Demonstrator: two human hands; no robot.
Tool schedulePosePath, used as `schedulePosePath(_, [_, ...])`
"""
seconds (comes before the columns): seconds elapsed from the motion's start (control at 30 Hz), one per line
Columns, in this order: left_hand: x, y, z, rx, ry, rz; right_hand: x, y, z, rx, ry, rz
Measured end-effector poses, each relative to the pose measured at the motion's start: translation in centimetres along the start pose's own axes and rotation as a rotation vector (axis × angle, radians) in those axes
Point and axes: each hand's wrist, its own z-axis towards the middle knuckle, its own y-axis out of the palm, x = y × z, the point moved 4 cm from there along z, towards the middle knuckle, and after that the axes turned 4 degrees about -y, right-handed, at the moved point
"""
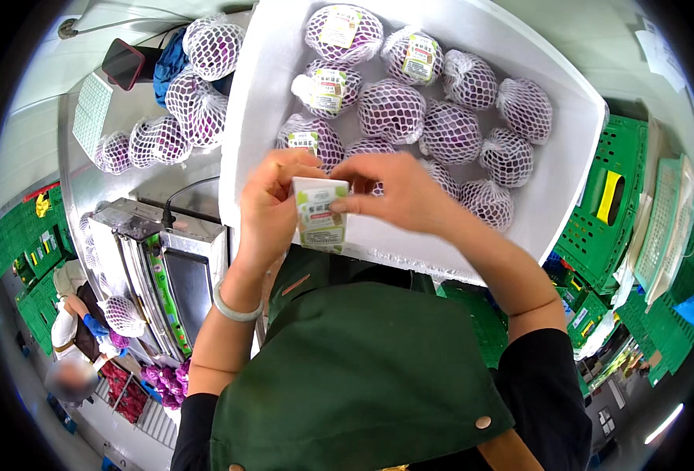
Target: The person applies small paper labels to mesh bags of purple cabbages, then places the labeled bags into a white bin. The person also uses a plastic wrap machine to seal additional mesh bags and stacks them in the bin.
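My left hand (272, 200) and my right hand (386, 192) both grip a white-and-green printed label (319, 228) over the near part of a white foam box (566, 180). My right thumb presses on its face; my left fingers curl at its upper left. The box holds several round purple vegetables (449, 129) in white mesh sleeves. A few carry similar labels (339, 27). One labelled piece (300, 129) lies just beyond my left hand, partly hidden by it.
At left are more netted vegetables (194, 106), a dark phone (127, 63) and a steel machine (174, 275). Green crates (598, 204) stand at right. A co-worker (80, 337) wearing blue gloves is at lower left, near purple vegetables (170, 381).
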Motion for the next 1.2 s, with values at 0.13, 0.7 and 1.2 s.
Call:
schedulePosePath(0.13, [-0.3,-0.4,-1.0,-0.136,-0.172,0.418,-0.7,0.8,-2.4,0.136,-0.03,-0.016])
schedulePosePath(0.7, [-1.2,-1.6,-2.6,-0.064,0.051,0.059,10.7,-5.6,0.6,0.315,-0.409,-1.139])
schedulePosePath(1.2, [0.1,-1.1,-6.6,-0.085,0.029,0.239,-3.4,0.9,-3.8,0.067,-0.019,0.11])
